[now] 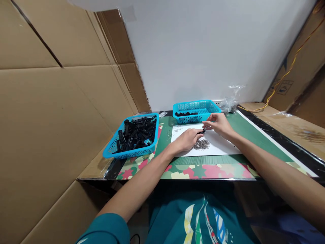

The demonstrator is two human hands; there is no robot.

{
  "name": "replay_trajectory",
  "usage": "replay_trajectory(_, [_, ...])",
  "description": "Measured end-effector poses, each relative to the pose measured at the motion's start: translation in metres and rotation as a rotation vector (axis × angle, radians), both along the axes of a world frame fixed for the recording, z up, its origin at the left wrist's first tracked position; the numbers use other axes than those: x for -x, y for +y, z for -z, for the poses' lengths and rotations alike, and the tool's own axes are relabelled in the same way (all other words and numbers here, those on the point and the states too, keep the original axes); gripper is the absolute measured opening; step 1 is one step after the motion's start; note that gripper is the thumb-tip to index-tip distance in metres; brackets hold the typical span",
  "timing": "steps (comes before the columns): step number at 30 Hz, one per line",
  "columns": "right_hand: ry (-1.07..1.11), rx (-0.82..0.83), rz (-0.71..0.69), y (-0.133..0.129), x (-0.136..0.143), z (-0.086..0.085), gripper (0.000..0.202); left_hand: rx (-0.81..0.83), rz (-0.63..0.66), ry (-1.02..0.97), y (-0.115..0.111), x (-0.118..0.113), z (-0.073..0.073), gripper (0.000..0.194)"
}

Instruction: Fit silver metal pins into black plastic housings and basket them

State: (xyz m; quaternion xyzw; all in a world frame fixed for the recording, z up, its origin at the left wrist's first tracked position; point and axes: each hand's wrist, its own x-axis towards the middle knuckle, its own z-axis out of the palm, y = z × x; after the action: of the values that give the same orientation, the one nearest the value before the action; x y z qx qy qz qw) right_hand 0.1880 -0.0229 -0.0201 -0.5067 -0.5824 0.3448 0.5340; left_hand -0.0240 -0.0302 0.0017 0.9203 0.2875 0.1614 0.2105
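1. The left hand point(189, 138) is holding a small black part point(201, 132) in its fingertips; its palm is facing down over the white sheet point(220, 147).
2. The right hand point(217, 125) is bending its fingers in close at the far end of that part; I cannot tell if they are gripping it or some tiny thing.
3. The black part is sitting between the two hands, just behind a pile of metal bits point(202, 145) on the sheet.
4. More black parts point(138, 130) are filling the left basket point(132, 155); a few are lying in the back basket point(212, 108).
5. Both hands seem to be working on this one part now; the next move seems to be calling for a still left hand and careful right fingertips.
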Motion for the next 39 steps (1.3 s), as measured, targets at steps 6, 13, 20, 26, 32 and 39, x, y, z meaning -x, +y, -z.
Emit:
replay_trajectory(6, [-0.001,-0.012,-0.023,0.001,-0.003,0.004,0.052,0.029,0.0,-0.014,-0.002,-0.001,-0.002,0.031])
replay_trajectory(13, [0.039,0.043,-0.02,0.002,-0.004,0.003,0.053,0.043,0.004,-0.02,0.0,-0.002,-0.004,0.032])
replay_trajectory(20, [0.095,0.058,-0.037,0.005,-0.001,0.007,0.056,0.023,0.005,-0.021,0.002,-0.001,-0.001,0.034])
replay_trajectory(26, [0.141,-0.058,0.093,0.008,0.001,-0.001,0.048,0.003,-0.086,-0.167,0.008,0.0,-0.004,0.038])
replay_trajectory(32, [0.208,-0.168,0.244,0.017,-0.012,-0.007,0.045,-0.201,-0.25,-0.245,0.05,-0.018,-0.045,0.041])
replay_trajectory(39, [0.099,-0.23,0.251,0.023,-0.015,-0.007,0.054,-0.388,-0.357,0.173,0.126,-0.054,-0.078,0.041])
